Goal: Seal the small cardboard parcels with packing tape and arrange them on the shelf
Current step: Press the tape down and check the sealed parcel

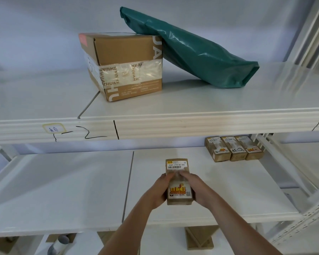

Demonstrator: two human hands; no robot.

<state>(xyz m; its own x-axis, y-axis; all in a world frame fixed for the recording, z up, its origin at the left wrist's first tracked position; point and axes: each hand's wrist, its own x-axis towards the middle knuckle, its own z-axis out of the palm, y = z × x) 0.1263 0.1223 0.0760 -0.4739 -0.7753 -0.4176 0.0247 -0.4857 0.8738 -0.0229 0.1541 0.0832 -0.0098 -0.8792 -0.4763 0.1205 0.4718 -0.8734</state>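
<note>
Head view: white shelf (228, 190), pale wall (35, 34), perhaps bluish.

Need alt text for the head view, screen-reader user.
Two bare hands, left and right, grip a small labelled brown cardboard parcel over the white lower shelf, where three similar small parcels stand side by side at the back right. On the white upper shelf, a green plastic mailer bag leans on a taped brown cardboard box.
</note>
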